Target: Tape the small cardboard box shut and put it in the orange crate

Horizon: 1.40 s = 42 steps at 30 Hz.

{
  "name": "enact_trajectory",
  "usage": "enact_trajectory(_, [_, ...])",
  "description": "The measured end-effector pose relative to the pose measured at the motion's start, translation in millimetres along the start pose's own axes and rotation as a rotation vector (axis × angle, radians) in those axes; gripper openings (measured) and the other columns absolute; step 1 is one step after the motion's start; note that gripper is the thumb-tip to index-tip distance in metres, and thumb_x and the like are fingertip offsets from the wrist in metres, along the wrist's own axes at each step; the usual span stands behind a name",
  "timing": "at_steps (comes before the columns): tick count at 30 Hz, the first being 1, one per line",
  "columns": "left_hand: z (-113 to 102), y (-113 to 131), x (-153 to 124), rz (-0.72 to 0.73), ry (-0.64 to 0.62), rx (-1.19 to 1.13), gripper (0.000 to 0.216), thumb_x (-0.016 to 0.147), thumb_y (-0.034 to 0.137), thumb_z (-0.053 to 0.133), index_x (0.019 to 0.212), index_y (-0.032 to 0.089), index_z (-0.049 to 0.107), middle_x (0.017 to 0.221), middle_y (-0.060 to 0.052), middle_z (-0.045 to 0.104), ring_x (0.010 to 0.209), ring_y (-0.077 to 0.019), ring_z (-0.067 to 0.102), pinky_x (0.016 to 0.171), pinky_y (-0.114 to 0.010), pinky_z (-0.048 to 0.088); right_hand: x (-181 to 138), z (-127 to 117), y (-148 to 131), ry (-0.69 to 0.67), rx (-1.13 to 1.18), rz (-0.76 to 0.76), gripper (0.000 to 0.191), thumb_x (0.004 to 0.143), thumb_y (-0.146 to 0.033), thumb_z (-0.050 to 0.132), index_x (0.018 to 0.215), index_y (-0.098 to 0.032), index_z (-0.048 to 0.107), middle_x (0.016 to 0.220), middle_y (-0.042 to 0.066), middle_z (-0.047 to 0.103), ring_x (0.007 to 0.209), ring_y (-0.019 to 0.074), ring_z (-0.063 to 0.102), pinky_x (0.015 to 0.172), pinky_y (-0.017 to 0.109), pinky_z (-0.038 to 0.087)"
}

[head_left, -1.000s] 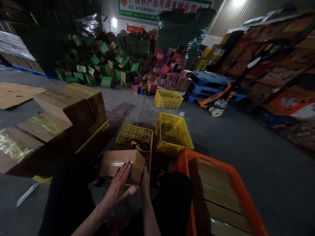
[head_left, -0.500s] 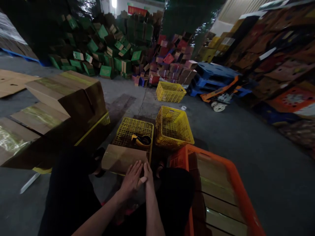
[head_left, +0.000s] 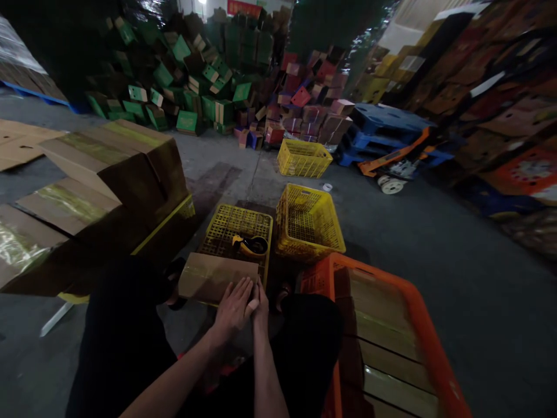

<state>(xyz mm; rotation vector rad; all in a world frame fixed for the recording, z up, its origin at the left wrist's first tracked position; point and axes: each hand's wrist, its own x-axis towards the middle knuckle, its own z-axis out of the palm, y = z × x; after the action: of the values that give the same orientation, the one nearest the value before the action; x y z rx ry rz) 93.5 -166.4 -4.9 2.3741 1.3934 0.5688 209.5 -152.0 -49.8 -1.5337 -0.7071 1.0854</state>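
The small cardboard box lies across the near rim of the low yellow crate, with its near side reaching past that rim toward the person's knees. Because it seems only partly supported, weight pressed on the near right corner could tip it off the crate toward the lap. The tape along its top looks glossy, so a flat palm could also slide rather than hold.

A tape dispenser rests on the same crate, just beyond the box. If the box were pushed forward it could knock into the dispenser, and fingers running past the far edge could meet its cutter. The light is dim, which makes edges harder to judge.

The left hand lies flat and open on the box's near right corner, fingers straight and close together, gripping nothing. The right hand stands edge-on against the box's right end, touching the left hand, fingers straight and holding nothing. Most of the box lies ahead and to the left of both hands.

Right of the low crate stands a deeper yellow crate. Nearer and right of it is an orange crate, and left of it are stacked large cartons.
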Motion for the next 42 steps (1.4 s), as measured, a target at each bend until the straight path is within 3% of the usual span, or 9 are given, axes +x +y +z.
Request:
enact_trajectory(6, [-5, -10, -3, -0.007, 0.03, 0.039, 0.052, 0.104, 0.038, 0.035, 0.153, 0.021, 0.038, 0.153, -0.011, 0.047, 0.143, -0.0264, 0.041, 0.117, -0.052, 0.03, -7, 0, -7, 0.013, -0.037, 0.02, 0.063, 0.077, -0.061, 0.057, 0.119, -0.017, 0.072, 0.13, 0.012, 0.067, 0.128, 0.0288, 0.057, 0.11, 0.038, 0.04])
enact_trajectory(12, [-15, -24, -8, 0.024, 0.051, 0.075, 0.058, 0.103, 0.046, 0.038, 0.152, 0.016, 0.039, 0.152, -0.015, 0.046, 0.143, -0.0272, 0.041, 0.115, -0.05, 0.033, -12, 2, -10, 0.053, -0.071, 0.009, 0.078, 0.077, -0.07, 0.055, 0.13, -0.015, 0.066, 0.142, 0.014, 0.057, 0.137, 0.0292, 0.048, 0.115, 0.038, 0.033])
enact_trajectory(20, [-13, -46, -19, 0.008, 0.089, 0.077, 0.058, 0.104, 0.045, 0.037, 0.154, 0.017, 0.033, 0.153, -0.016, 0.045, 0.145, -0.026, 0.038, 0.115, -0.049, 0.034, -13, 0, -6, 0.057, -0.103, 0.011, 0.083, 0.078, -0.073, 0.053, 0.134, -0.012, 0.062, 0.144, 0.017, 0.055, 0.138, 0.0303, 0.048, 0.116, 0.04, 0.032])
enact_trajectory(35, [-25, -102, -44, -0.112, 0.134, -0.057, 0.061, 0.104, 0.048, 0.035, 0.157, 0.021, 0.027, 0.158, -0.016, 0.038, 0.148, -0.0269, 0.032, 0.118, -0.052, 0.028, -11, -1, 0, 0.089, -0.157, 0.016, 0.083, 0.079, -0.073, 0.051, 0.133, -0.01, 0.063, 0.143, 0.018, 0.055, 0.138, 0.0305, 0.048, 0.116, 0.039, 0.032])
enact_trajectory(42, [-25, -119, -49, -0.176, 0.181, -0.012, 0.06, 0.103, 0.051, 0.034, 0.155, 0.02, 0.032, 0.156, -0.014, 0.041, 0.146, -0.0264, 0.036, 0.119, -0.049, 0.028, -11, 0, 1, 0.119, -0.174, 0.01, 0.078, 0.079, -0.072, 0.053, 0.128, -0.012, 0.066, 0.142, 0.017, 0.057, 0.137, 0.0299, 0.049, 0.116, 0.039, 0.032])
